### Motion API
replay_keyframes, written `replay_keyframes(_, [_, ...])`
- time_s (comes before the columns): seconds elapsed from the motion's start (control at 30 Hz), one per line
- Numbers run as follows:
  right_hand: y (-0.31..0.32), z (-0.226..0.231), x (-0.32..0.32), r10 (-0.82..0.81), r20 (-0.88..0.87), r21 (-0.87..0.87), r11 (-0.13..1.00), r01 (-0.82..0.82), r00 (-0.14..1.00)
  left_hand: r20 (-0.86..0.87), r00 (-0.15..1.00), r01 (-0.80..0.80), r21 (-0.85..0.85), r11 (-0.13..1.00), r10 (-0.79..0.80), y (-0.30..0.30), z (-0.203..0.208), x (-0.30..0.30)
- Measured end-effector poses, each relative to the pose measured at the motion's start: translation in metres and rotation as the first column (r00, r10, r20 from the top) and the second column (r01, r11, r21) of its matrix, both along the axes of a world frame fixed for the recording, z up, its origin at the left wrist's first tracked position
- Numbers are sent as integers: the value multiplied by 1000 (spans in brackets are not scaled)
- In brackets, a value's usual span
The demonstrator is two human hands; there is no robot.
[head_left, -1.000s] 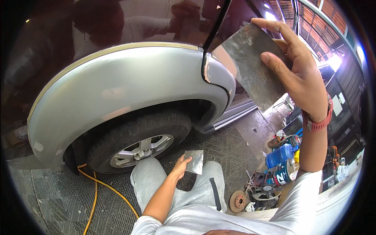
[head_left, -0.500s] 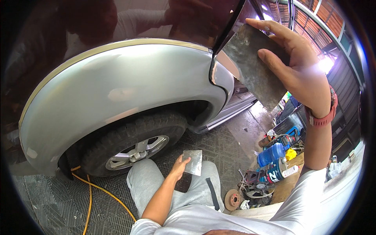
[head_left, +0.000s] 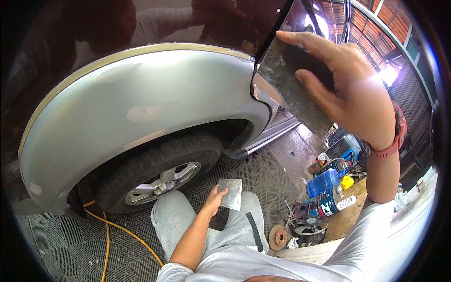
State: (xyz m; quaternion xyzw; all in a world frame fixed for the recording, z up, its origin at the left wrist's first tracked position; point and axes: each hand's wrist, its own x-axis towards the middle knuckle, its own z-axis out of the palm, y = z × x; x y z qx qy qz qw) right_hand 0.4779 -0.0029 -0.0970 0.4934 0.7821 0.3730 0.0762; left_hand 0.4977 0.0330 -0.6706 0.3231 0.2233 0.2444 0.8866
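My right hand (head_left: 352, 89), raised at the upper right, grips a dark grey, smudged flat metal spreader (head_left: 284, 66) between thumb and fingers. The spreader's left edge overlaps the rear end of the car's silver wheel-arch flare (head_left: 188, 82); whether it touches cannot be told. Low over my lap, my left hand (head_left: 212, 201) pinches a smaller, lighter square metal plate (head_left: 231, 193) by its left edge. Smooth pale beige patches show on the flare, and yellowish tape (head_left: 136, 50) runs along its upper edge, below the dark maroon body panel (head_left: 211, 23).
Beneath the flare is the tyre (head_left: 112, 190) with its silver rim. A yellow hose (head_left: 129, 232) crosses the grid-patterned floor mat at lower left. To the right lie a rusty brake disc (head_left: 279, 237), a blue water jug (head_left: 323, 182), a yellow object (head_left: 346, 182) and various parts.
My right hand and its spreader have shifted left and slightly down, nearer the flare's rear edge. The left hand and its plate stay nearly where they were.
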Motion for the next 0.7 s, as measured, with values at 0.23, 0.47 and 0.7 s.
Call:
replay_keyframes(0.23, [-1,-34,-19,-1,20,-23,1000,2,1000,-11,1000,10,-4,1000,-10,0,5,-1])
replay_keyframes(0.47, [-7,-45,-21,-67,190,-30,997,74,979,-23,1000,-11,-9,1000,11,-2,11,-6])
replay_keyframes(0.7, [-16,-46,-11,-84,266,-76,991,108,960,-12,1000,29,15,999,-29,-6,0,1])
